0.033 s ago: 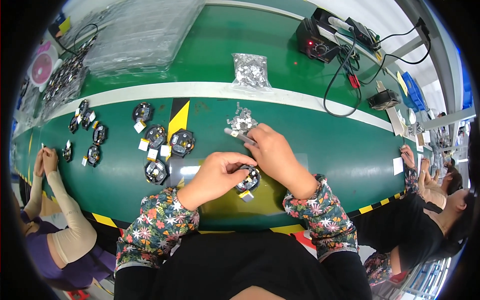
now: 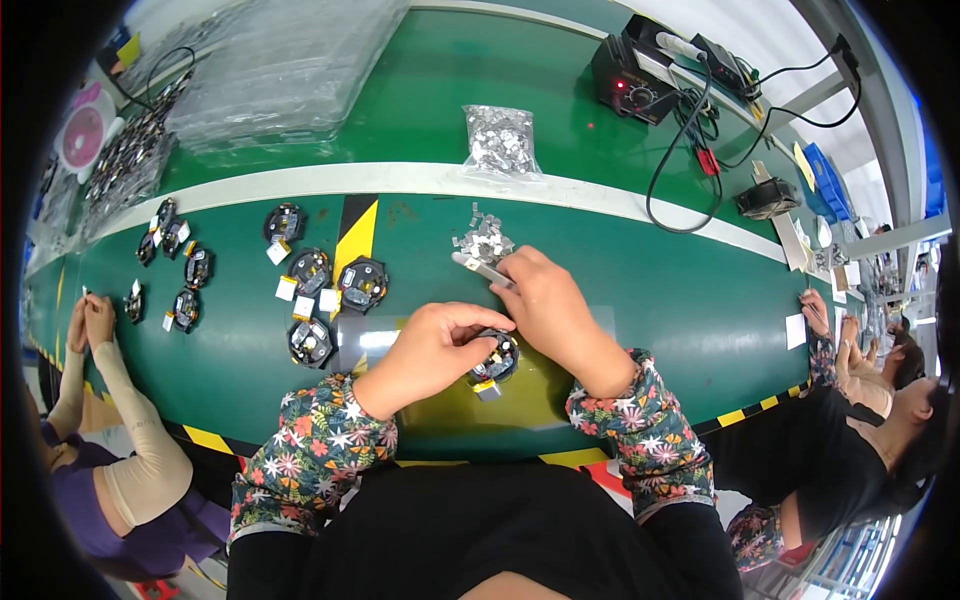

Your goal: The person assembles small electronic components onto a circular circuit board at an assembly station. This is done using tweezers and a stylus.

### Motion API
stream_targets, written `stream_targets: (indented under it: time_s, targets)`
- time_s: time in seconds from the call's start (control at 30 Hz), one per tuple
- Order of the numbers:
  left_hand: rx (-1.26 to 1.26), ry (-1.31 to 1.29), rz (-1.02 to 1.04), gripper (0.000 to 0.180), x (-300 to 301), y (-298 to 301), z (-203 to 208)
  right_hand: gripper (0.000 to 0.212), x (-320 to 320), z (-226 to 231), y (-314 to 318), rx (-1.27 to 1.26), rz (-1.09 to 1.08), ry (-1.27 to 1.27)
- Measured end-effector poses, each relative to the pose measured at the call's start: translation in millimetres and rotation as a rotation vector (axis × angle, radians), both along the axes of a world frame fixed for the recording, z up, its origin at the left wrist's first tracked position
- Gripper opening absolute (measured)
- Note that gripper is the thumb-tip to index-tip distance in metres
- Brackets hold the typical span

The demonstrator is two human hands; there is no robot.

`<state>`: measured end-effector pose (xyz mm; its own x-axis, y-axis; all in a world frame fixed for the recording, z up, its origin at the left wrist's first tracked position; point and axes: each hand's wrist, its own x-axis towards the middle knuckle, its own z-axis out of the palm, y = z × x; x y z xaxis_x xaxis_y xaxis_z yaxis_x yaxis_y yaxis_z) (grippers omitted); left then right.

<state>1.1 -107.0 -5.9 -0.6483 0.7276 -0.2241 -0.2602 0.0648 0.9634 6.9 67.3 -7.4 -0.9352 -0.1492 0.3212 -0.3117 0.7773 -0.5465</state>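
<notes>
Short of the silver pile (image 2: 484, 243), the half-curled left hand (image 2: 435, 347) steadies a round module (image 2: 503, 357); near the pile, the right hand (image 2: 548, 302) pinches a slim tool (image 2: 482, 269) (tweezers, perhaps). Seemingly small-parts handling; the next move wants precision.

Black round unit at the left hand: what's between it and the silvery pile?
In the head view: part of the left hand, green bench, then the pale tool in the right hand.
</notes>
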Motion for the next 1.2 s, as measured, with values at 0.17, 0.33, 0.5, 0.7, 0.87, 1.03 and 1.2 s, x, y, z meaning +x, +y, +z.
stream_targets:
  time_s: [0.17,0.33,0.5,0.7,0.87,1.03,1.2]
  targets:
    - [0.025,-0.002,0.078,0.02,3,-1,0,0.007,22,23,3,-0.332,-0.095,-0.221]
    - [-0.013,0.02,0.124,0.012,6,2,-3,0.007,44,28,-1,-0.466,-0.069,-0.245]
    - [-0.076,0.141,0.17,0.012,9,1,0,0.009,51,28,-12,-0.411,-0.01,-0.099]
    - [-0.097,0.198,0.197,0.011,11,3,11,0.016,53,23,-14,-0.29,0.012,-0.001]
    - [-0.096,0.196,0.205,0.012,14,3,6,0.017,56,21,-18,-0.245,0.015,0.049]
    - [-0.11,0.22,0.206,0.014,12,5,3,0.017,54,20,-17,-0.218,0.006,0.084]
    - [-0.125,0.233,0.213,0.015,14,5,7,0.016,55,20,-17,-0.234,0.008,0.082]
